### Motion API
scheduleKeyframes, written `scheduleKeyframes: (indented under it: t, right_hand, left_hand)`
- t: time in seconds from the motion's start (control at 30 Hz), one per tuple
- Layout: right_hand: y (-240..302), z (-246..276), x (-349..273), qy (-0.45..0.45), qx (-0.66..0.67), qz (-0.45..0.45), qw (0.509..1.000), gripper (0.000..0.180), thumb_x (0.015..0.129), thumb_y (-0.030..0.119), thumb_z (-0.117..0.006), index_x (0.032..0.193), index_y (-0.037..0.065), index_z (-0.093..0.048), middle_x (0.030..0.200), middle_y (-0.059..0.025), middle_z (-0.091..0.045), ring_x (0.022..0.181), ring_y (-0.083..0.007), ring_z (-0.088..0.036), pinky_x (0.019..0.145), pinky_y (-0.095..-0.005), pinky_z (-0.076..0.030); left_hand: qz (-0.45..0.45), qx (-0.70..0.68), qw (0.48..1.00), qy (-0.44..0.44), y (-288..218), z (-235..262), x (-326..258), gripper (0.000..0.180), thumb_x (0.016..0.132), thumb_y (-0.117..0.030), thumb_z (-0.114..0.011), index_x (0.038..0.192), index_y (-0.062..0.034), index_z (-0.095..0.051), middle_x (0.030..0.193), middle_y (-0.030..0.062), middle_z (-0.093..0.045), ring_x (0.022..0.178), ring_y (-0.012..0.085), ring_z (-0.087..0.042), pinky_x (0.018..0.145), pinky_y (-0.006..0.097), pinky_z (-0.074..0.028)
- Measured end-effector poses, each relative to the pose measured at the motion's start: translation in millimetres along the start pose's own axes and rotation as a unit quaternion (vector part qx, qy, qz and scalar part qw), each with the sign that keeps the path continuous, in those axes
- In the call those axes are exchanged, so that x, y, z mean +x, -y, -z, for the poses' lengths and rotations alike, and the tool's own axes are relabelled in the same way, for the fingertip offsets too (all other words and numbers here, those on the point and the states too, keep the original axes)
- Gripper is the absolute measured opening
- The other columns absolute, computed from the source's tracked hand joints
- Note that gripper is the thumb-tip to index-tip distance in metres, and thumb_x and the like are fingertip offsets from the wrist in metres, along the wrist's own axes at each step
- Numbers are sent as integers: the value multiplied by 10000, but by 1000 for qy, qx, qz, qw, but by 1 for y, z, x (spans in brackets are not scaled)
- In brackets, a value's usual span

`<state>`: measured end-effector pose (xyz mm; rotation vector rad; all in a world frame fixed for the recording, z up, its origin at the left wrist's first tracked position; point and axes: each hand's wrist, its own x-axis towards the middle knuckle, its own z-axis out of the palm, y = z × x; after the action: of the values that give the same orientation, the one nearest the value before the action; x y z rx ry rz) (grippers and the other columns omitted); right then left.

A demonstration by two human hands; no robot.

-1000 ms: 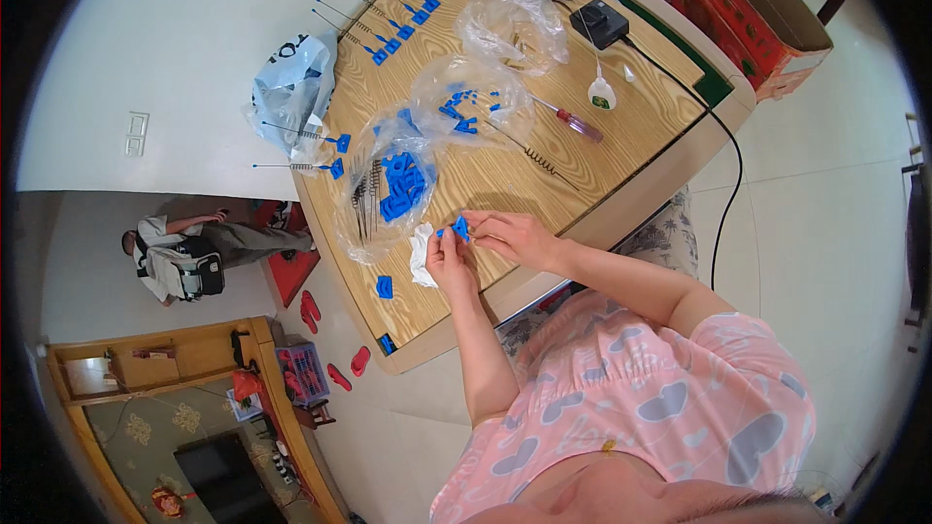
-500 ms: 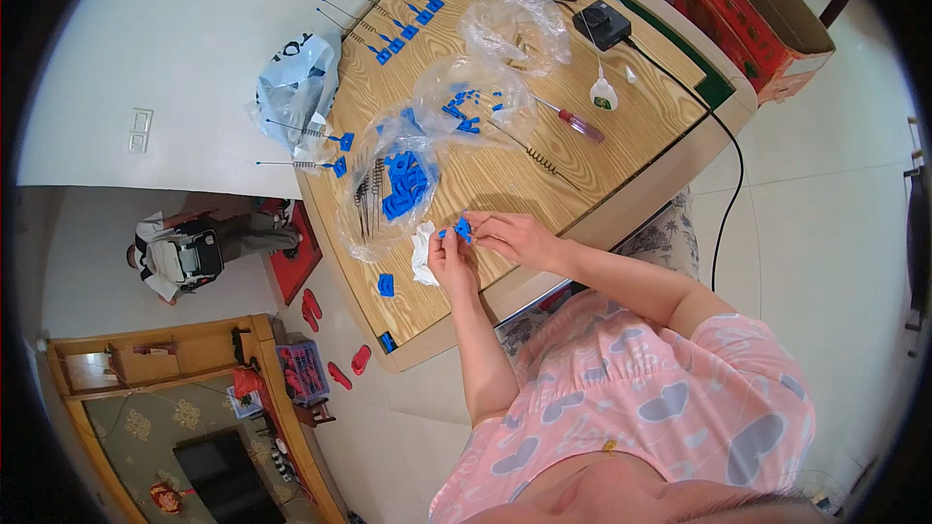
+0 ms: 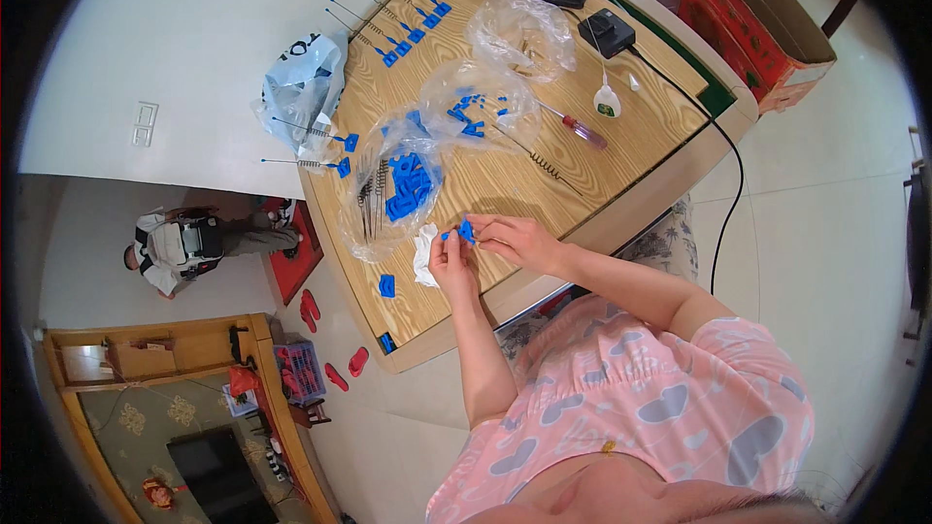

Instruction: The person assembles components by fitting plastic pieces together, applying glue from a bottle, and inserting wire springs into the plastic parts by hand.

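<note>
Between my two hands, near the table's front edge, is a small blue plastic part (image 3: pixel 467 230). My left hand (image 3: pixel 452 260) pinches its left side, where a smaller blue bit shows at the fingertips. The fingers of my right hand (image 3: pixel 516 241) close on its right side. A crumpled white tissue (image 3: pixel 423 254) lies beside my left hand. Farther left on the table sits a loose blue piece (image 3: pixel 387 285). Beyond my hands, an open clear bag (image 3: pixel 374 233) holds larger blue parts (image 3: pixel 412 184) and dark springs. Another clear bag (image 3: pixel 437 87) contains small blue pieces.
A red-handled screwdriver (image 3: pixel 586 132) and a spring rod (image 3: pixel 544 164) lie on the wooden table (image 3: pixel 621 194). Several blue-based spring rods (image 3: pixel 416 35) line the far left edge. A black device (image 3: pixel 607 33) with a cable stands far right. Another person (image 3: pixel 184 241) stands left.
The whole view has shifted slightly. My hands stay together on the blue part, with hardly any finger movement. The person at the left has moved a little.
</note>
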<state>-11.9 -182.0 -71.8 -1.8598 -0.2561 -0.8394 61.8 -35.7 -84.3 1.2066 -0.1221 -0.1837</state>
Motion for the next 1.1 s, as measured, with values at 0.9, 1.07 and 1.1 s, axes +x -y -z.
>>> scheduleKeyframes:
  t: [0.9, 1.07, 1.1]
  right_hand:
    - [-7, 3, -1, -66, 53, -175, 981, 125, 832, 46, -615, 952, 8, -609, 886, -118, -629, 748, -216, -634, 639, -316, -502]
    - [-8, 12, 2, 43, 18, -143, 989, 255, 808, 35, -605, 1062, 8, -601, 996, -119, -590, 877, -235, -599, 752, -315, -484]
    - [-8, 10, 1, 44, 18, -143, 989, 255, 808, 35, -605, 1062, 8, -601, 996, -119, -590, 877, -235, -599, 752, -315, -484]
  left_hand:
    - [35, -3, 999, 28, 0, 9, 2, 61, 894, -40, -584, 947, -13, -595, 868, 52, -640, 745, 116, -624, 672, 216, -520]
    - [40, 26, 998, 38, -3, 7, 1, 69, 889, -49, -596, 949, -17, -593, 838, 38, -632, 720, 107, -612, 655, 205, -507]
    - [38, 32, 998, 39, -3, 6, 1, 73, 888, -53, -600, 951, -17, -593, 829, 34, -629, 712, 101, -608, 646, 198, -499]
